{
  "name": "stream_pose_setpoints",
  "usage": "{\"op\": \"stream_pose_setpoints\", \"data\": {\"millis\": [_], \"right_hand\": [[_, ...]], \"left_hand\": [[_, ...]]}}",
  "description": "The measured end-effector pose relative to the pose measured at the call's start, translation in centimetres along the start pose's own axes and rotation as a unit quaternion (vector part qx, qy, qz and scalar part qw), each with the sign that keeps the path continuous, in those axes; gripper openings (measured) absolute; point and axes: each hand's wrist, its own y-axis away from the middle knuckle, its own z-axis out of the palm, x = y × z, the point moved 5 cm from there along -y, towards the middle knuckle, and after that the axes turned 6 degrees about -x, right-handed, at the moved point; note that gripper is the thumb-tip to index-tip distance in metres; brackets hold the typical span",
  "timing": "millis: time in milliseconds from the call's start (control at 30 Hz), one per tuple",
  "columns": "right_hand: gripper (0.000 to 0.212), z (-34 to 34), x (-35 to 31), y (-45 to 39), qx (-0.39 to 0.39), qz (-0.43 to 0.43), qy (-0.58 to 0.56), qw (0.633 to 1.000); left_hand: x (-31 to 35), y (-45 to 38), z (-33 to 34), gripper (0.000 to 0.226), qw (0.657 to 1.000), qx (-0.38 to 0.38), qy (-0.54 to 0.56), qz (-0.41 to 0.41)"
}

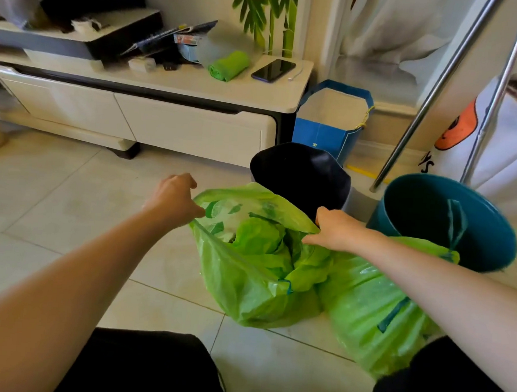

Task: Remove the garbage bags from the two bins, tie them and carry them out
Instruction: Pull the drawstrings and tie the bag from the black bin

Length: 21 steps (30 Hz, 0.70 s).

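Two green garbage bags lie on the tiled floor in front of me. The left bag [245,286] stands open at the top, with crumpled green plastic inside. My left hand [175,200] pinches its rim on the left side. My right hand [337,229] pinches the rim on the right side. The second green bag [374,309] lies under my right forearm, with dark green drawstrings showing. Behind the bags stand a black bin [300,177] and a teal bin [449,219], both without liners; a strip hangs inside the teal one.
A white low cabinet [165,123] runs along the back, holding a green bag roll [229,65] and a phone [273,70]. A blue paper bag [331,121] stands beside it. Metal poles [433,94] and a white sack [502,144] are at right. My knees are at the bottom.
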Motion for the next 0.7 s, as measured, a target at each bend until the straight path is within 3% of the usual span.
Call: {"op": "stream_pose_setpoints", "data": {"millis": [67,200,333,467,700], "right_hand": [[0.044,0.4,0.0,-0.1,-0.028,0.016,0.011,0.999],[0.027,0.7,0.4,-0.2,-0.068,0.056,-0.027,0.996],[0.034,-0.9,0.6,0.1,-0.02,0.053,-0.185,0.981],[0.035,-3.2,0.3,1.3,0.044,0.025,-0.234,0.971],[0.014,-6.2,1.0,4.1,0.139,-0.019,-0.333,0.932]], "left_hand": [[-0.8,-0.1,0.5,0.051,0.999,-0.037,0.006,-0.036],[-1.1,0.1,0.5,0.011,0.994,-0.06,0.081,-0.048],[-0.9,0.5,-0.3,0.011,0.992,-0.047,0.11,-0.048],[-0.7,0.6,-0.7,0.011,0.984,-0.034,0.165,-0.055],[-1.7,0.8,-1.7,0.011,0.976,-0.002,0.201,-0.081]]}}
